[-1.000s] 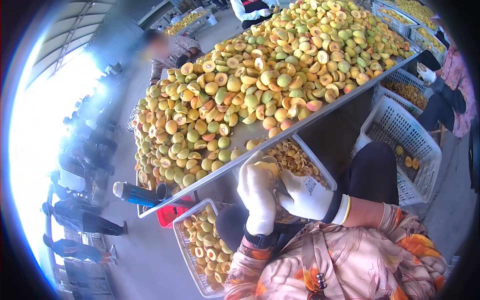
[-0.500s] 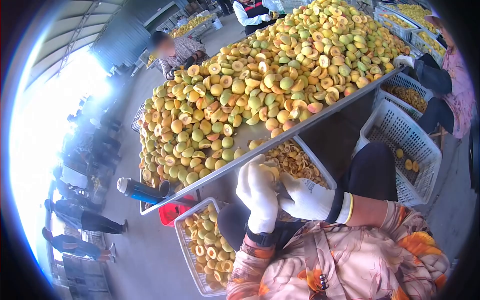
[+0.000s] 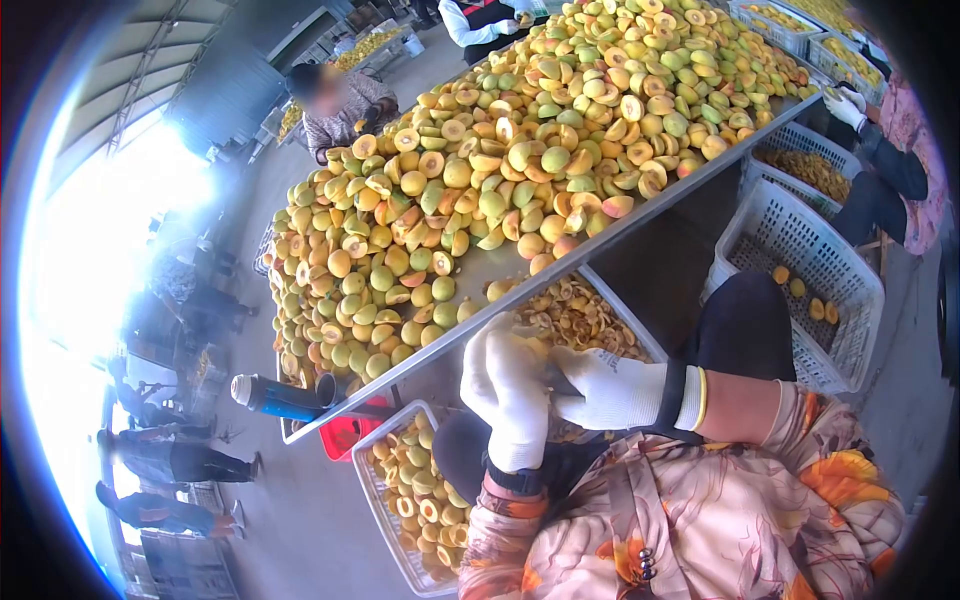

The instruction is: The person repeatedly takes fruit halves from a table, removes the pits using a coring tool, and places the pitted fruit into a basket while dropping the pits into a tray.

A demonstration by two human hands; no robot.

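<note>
My left hand (image 3: 506, 385), in a white glove with a black band at the wrist, is curled closed in front of my lap. A bit of yellow peach half (image 3: 541, 352) shows at its fingers, mostly hidden. My right hand (image 3: 615, 388), also white-gloved, meets it from the right, its fingers closed around a small dark tool (image 3: 556, 376) whose working end is hidden. Just beyond the hands, a crate of brown-yellow scraps (image 3: 585, 318) stands under the table edge. A large heap of halved peaches (image 3: 500, 180) covers the metal table (image 3: 490, 275).
A crate of peach halves (image 3: 425, 490) stands at my left, near a red container (image 3: 350, 435) and a blue flask (image 3: 275, 396). At right, a white crate (image 3: 800, 245) holds several pieces; a scrap crate (image 3: 805, 175) lies behind. Co-workers sit around the table; people walk at far left.
One more fruit piece lies in the white crate at right. My hands stay together, with the yellow piece less visible. The view has shifted slightly; the co-worker at right now reaches toward the table.
</note>
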